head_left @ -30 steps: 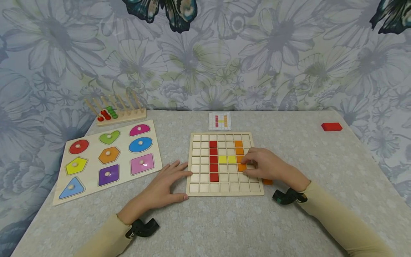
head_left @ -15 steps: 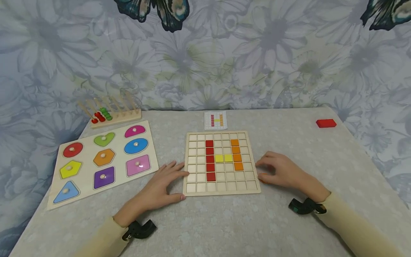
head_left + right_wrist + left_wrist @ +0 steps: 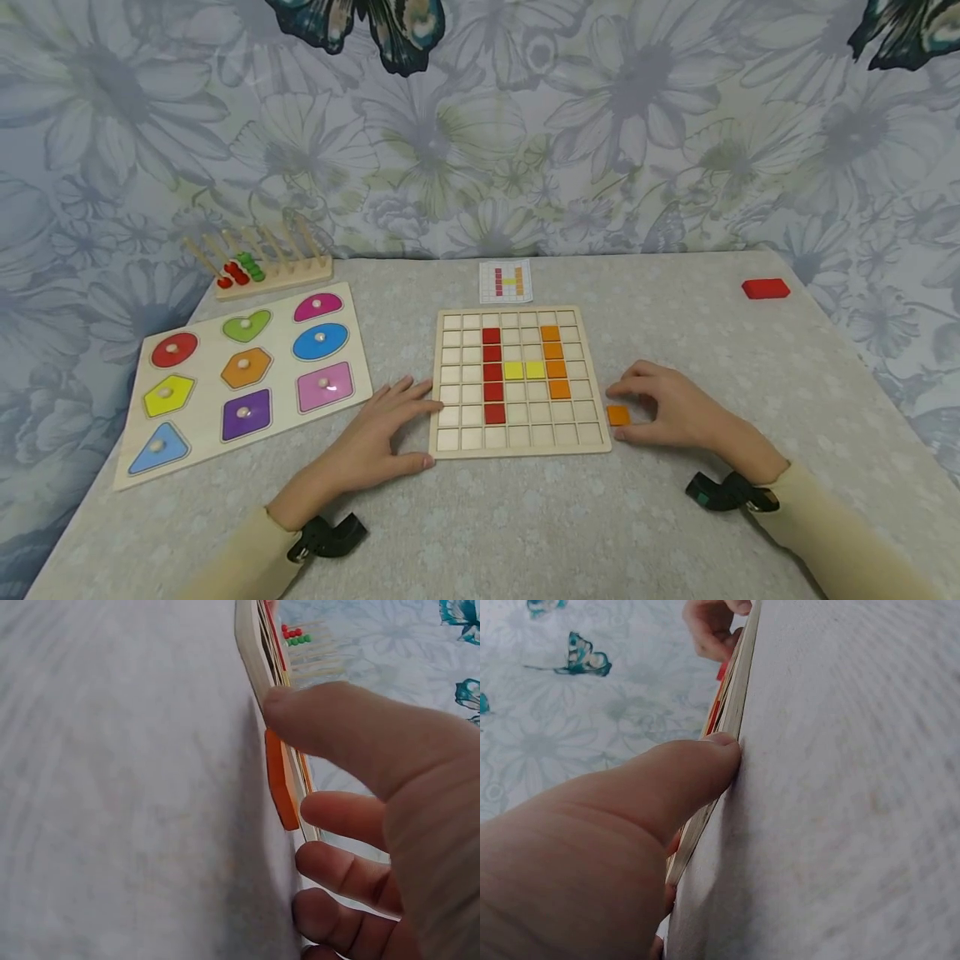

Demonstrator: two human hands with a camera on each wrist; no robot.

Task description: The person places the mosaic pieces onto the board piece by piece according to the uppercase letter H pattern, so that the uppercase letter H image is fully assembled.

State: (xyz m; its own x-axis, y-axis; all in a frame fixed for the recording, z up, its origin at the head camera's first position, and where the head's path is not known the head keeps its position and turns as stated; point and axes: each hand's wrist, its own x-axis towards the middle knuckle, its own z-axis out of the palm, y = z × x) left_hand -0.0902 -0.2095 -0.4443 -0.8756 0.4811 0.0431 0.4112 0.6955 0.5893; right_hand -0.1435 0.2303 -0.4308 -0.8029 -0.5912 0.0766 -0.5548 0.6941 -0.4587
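Note:
A wooden grid board (image 3: 517,433) lies flat on the table. Its cells hold a column of red tiles (image 3: 492,371), a pair of yellow tiles (image 3: 523,370) and a column of orange tiles (image 3: 555,362). At the board's left edge rests my left hand (image 3: 367,442), fingers spread and thumb touching the wooden side in the left wrist view. Just off the right edge, a loose orange tile (image 3: 618,415) lies on the table. My right hand (image 3: 678,412) surrounds it, thumb (image 3: 289,705) near one end and forefinger apart from it, not pinching.
Behind the board lies a small pattern card (image 3: 506,282). A knobbed shape puzzle (image 3: 288,433) is at left, with a wooden peg stand (image 3: 307,271) carrying red and green beads behind it. A red block (image 3: 766,288) sits far right.
My right hand has left the orange column and moved right, off the board, to the loose orange tile. The left hand stays at the board's edge. The whole view shifted slightly.

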